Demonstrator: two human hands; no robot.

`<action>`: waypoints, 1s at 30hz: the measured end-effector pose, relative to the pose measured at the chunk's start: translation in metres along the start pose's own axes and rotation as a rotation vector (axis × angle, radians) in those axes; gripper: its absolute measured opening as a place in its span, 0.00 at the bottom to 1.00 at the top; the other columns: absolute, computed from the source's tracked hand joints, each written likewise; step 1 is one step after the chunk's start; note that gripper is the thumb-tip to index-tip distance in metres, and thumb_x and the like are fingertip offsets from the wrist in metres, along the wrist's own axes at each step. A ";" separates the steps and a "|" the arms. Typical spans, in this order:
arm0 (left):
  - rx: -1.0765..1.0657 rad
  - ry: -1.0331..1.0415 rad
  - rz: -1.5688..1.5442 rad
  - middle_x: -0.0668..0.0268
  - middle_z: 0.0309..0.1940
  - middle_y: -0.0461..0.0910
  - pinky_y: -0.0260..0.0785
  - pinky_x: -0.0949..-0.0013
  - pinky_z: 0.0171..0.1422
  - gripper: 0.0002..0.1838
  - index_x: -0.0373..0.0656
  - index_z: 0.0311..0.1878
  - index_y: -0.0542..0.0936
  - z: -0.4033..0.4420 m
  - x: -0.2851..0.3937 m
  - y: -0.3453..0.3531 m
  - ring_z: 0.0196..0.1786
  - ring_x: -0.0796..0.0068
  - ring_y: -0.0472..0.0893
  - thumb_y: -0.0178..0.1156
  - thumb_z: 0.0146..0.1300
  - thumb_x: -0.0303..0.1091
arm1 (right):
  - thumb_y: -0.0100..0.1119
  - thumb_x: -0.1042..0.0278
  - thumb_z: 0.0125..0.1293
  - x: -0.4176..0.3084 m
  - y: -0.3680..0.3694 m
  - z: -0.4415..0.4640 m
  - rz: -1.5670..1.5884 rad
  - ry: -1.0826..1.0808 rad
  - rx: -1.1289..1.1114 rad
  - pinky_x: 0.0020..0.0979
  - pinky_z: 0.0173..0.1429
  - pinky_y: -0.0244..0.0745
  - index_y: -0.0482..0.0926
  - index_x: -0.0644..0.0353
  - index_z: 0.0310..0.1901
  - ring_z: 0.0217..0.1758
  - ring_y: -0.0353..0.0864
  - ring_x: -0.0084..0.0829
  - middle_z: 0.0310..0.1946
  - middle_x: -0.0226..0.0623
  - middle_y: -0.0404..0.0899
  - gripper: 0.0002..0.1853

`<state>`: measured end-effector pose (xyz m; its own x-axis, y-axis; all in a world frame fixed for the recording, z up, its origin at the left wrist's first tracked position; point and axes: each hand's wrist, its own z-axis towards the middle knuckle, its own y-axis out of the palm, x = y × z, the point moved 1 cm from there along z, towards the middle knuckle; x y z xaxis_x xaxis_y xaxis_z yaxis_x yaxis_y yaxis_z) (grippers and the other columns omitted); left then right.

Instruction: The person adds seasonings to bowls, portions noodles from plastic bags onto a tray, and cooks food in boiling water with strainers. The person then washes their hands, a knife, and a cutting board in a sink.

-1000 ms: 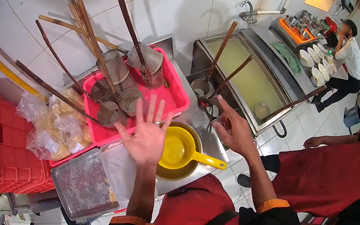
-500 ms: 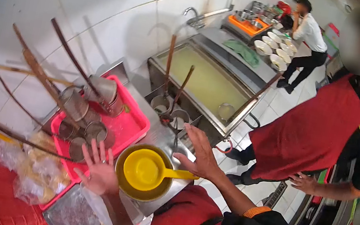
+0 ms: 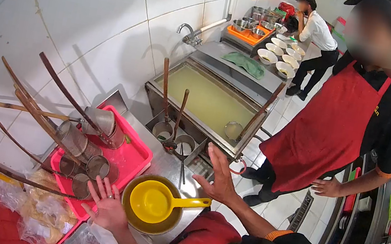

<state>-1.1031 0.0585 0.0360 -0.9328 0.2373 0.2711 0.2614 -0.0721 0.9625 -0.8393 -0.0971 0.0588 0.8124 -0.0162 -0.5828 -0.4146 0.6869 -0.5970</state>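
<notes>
My left hand (image 3: 110, 207) is open with its palm up and fingers spread, just left of a round metal pot (image 3: 155, 230). My right hand (image 3: 219, 181) is also open, fingers stretched out, raised above and right of the pot. Neither hand holds anything. A yellow plastic water dipper (image 3: 150, 201) rests in the pot, its handle pointing right over the rim below my right hand. Behind my left hand, a pink tray (image 3: 134, 158) holds several long-handled noodle strainers (image 3: 72, 139).
Beyond the counter stands a metal tank (image 3: 199, 99) of cloudy yellowish liquid, with a strainer ladle (image 3: 233, 130) in it. Bagged noodles (image 3: 41, 212) lie at lower left. A co-worker in a red apron (image 3: 323, 139) stands at right. White bowls (image 3: 267, 56) line the back counter near another person.
The camera view has tilted up slightly, showing more of the back area. Both my hands stay open, the left dropping a little lower in view. The dipper stays in the pot.
</notes>
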 end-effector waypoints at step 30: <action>-0.059 0.062 0.050 0.57 0.68 0.56 0.64 0.56 0.60 0.36 0.47 0.70 0.52 0.001 0.003 0.000 0.62 0.57 0.66 0.44 0.65 0.56 | 0.62 0.75 0.55 0.097 -0.057 0.060 0.084 0.285 0.600 0.39 0.67 0.57 0.43 0.60 0.69 0.64 0.64 0.41 0.62 0.53 0.59 0.45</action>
<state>-1.1060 0.0604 0.0369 -0.9331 0.1714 0.3163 0.2947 -0.1399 0.9453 -0.7128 -0.0943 0.0692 0.6134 -0.0797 -0.7857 -0.1049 0.9779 -0.1811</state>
